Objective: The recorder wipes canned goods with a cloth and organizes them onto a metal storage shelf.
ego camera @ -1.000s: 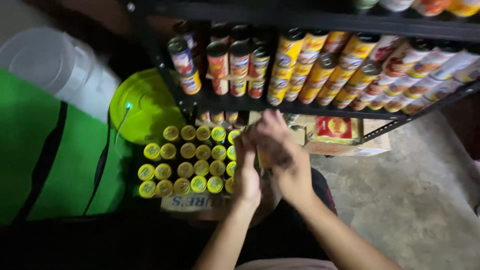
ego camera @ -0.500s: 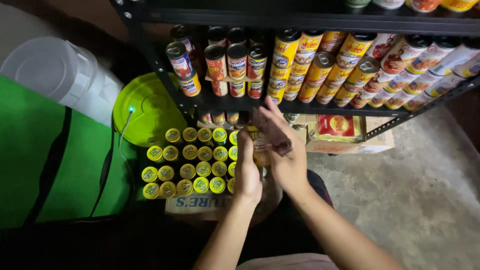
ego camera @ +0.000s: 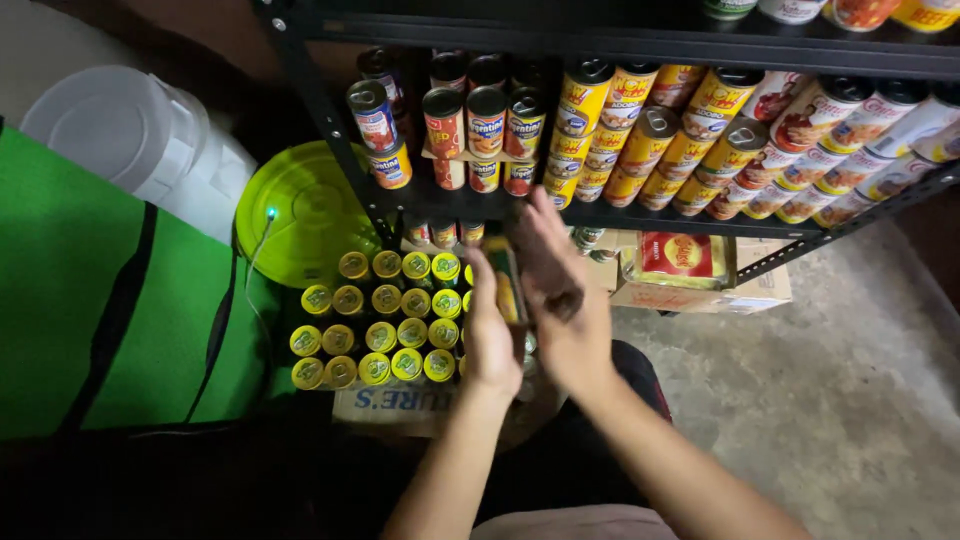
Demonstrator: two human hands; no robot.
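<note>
My left hand [ego camera: 490,340] is shut on a tall can [ego camera: 506,283] with a yellow and green label, held upright in front of the lower shelf. My right hand [ego camera: 562,295] lies against the can's right side with its fingers stretched upward and blurred. Just left of the hands, several yellow-lidded cans [ego camera: 385,320] stand in rows inside a cardboard box [ego camera: 385,403] on the floor.
A black metal shelf [ego camera: 640,218] holds several rows of red and yellow labelled cans [ego camera: 480,120]. A lime round lid [ego camera: 305,210], a white plastic container [ego camera: 130,130] and a green bag [ego camera: 90,300] lie at the left. A carton with a red packet [ego camera: 690,260] sits under the shelf on the concrete floor [ego camera: 850,400].
Both hands have risen from the box of cans toward the shelf with the can between them. My right hand's fingers have spread upward.
</note>
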